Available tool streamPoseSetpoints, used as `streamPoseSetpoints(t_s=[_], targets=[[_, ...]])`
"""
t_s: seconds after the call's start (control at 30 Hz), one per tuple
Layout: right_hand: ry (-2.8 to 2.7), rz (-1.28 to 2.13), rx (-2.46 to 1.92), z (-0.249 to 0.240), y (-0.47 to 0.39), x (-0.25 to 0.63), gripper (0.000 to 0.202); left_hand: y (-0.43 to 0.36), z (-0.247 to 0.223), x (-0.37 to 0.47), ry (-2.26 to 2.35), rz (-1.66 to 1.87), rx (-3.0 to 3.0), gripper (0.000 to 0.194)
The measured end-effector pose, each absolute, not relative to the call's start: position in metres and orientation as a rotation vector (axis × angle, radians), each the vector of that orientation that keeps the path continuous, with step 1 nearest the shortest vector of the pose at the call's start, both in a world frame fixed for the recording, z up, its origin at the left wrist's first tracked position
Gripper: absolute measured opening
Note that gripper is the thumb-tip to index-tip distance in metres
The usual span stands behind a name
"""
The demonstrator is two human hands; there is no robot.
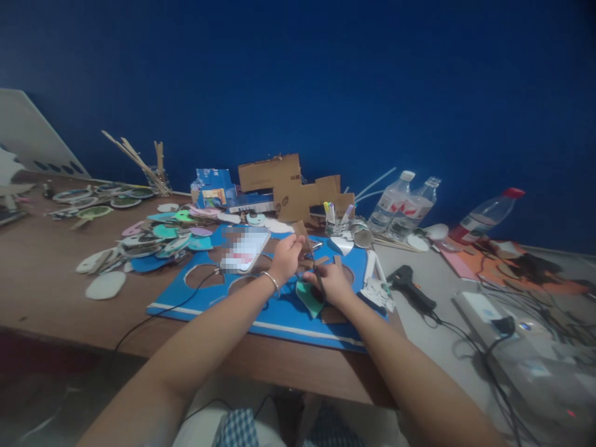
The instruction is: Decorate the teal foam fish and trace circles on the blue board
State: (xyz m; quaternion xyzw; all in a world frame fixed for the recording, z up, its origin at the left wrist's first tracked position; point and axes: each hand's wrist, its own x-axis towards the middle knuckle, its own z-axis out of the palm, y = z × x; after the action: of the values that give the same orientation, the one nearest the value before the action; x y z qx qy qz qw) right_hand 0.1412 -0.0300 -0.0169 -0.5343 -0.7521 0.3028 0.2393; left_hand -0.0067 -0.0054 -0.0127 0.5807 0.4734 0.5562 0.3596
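Observation:
My left hand [286,257], with a bangle at the wrist, pinches a brown cardboard strip [302,234] that stands up from its fingers. Close by on the right, my right hand [334,282] is closed around dark scissors [318,273], their blades pointing up toward the strip. Both hands are above a blue board [274,326] with round brown areas. A teal cut piece [308,298] lies just below the right hand. To the left of my left hand, a phone [246,248] rests on the board, a cable attached.
Several cut shapes [162,239] are piled on the left. Behind stand a cardboard structure [288,189], a cup of markers [338,220] and clear bottles [395,202]. A black glue gun [412,288] lies right, near a power strip [484,316] and tangled cables.

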Motion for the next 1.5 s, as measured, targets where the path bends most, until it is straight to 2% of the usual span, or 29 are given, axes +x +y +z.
streamPoseSetpoints(t_s=[0.2,0.43,0.77,1.0,1.23,1.5], targets=[[-2.035,0.804,-1.446,-0.027,-0.026,0.143,0.044,-0.004,-0.014,-0.007,1.194,1.472,1.476,0.041],[-2.034,0.855,-1.365,-0.028,-0.026,0.146,0.046,-0.008,-0.012,-0.004,1.161,1.380,1.540,0.031],[-1.968,0.911,-1.326,-0.026,-0.029,0.142,0.045,-0.006,-0.013,-0.007,1.194,1.421,1.608,0.040],[-1.977,0.983,-1.214,-0.015,-0.033,0.143,0.046,-0.010,-0.011,-0.002,1.133,1.368,1.593,0.035],[-1.889,1.033,-1.324,-0.022,-0.032,0.142,0.047,-0.010,-0.012,-0.003,1.150,1.402,1.580,0.043],[-1.930,1.034,-1.252,-0.015,-0.032,0.144,0.044,-0.013,-0.009,-0.001,1.159,1.299,1.688,0.044]])
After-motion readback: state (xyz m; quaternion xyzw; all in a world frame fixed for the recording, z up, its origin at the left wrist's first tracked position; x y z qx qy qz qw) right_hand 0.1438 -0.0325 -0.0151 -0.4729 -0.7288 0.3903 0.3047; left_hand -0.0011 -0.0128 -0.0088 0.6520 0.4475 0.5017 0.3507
